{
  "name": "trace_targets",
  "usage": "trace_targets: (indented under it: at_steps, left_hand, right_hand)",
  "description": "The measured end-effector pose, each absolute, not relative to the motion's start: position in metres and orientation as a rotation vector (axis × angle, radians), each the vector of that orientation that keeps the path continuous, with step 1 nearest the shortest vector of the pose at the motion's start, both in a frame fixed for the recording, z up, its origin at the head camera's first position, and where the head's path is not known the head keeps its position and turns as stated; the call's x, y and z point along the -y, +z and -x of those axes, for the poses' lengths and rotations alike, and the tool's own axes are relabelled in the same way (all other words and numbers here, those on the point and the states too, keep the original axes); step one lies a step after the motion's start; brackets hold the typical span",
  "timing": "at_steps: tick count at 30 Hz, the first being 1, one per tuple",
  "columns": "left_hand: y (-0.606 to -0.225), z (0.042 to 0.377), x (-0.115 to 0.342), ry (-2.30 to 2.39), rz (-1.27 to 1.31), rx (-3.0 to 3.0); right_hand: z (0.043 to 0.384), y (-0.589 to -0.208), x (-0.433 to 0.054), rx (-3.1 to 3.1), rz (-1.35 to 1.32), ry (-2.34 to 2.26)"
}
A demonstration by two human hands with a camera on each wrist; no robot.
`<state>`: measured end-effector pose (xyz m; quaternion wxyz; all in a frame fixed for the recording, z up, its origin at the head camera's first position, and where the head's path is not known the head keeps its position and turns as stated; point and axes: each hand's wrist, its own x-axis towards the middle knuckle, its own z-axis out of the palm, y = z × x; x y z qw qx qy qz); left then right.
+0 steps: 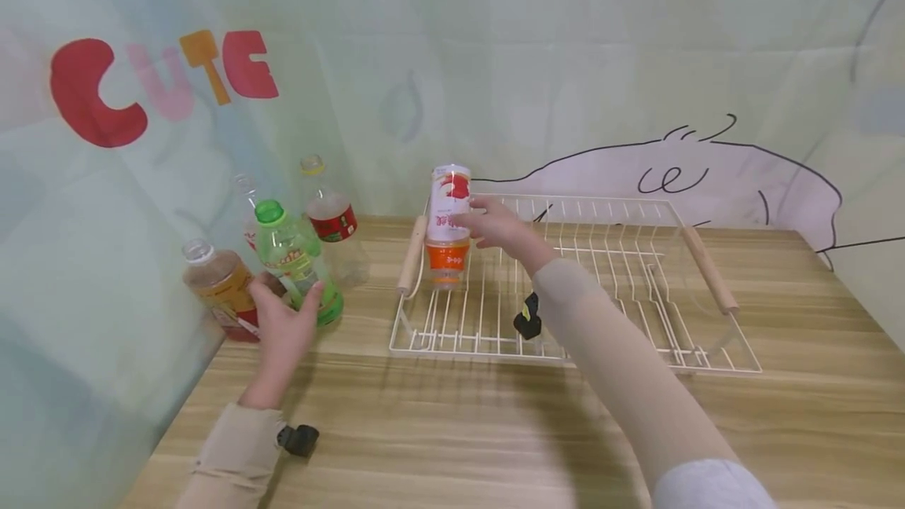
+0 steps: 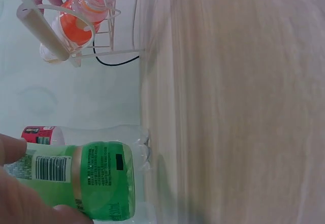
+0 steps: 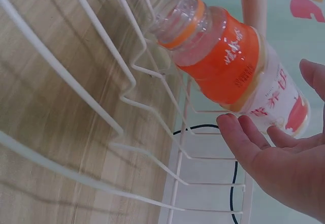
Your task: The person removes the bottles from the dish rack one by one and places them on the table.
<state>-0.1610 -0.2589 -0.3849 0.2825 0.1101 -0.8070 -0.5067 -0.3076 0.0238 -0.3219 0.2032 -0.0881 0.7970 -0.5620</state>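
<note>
In the head view my left hand (image 1: 286, 328) grips a capless green plastic bottle (image 1: 286, 238), thumb on one side and fingers on the other. The left wrist view shows the base of this green bottle (image 2: 109, 181) raised off the table. My right hand (image 1: 498, 226) is beside an upside-down bottle (image 1: 450, 203) with a white and orange label, whose neck points down into the white wire rack (image 1: 481, 356). In the right wrist view the fingers (image 3: 249, 148) are spread and loosely extended next to the orange-labelled bottle (image 3: 228, 61), not wrapped round it.
At the left stand a brown-labelled bottle (image 1: 222, 289), a clear red-labelled bottle (image 1: 332, 218) and another clear bottle (image 1: 245, 188) partly hidden behind the green one. Wooden handles (image 1: 709, 269) flank the rack on the wooden table (image 1: 438, 430). A printed curtain (image 1: 495, 85) hangs behind.
</note>
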Motion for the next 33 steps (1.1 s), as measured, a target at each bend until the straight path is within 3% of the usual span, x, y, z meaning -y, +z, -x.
trace_targets:
  at_steps: [33]
  left_hand:
    - [-0.399,0.172,0.266,-1.428,-0.431,2.111]
  right_hand:
    - [0.302,-0.337,-0.014,-2.185,0.260,-1.519]
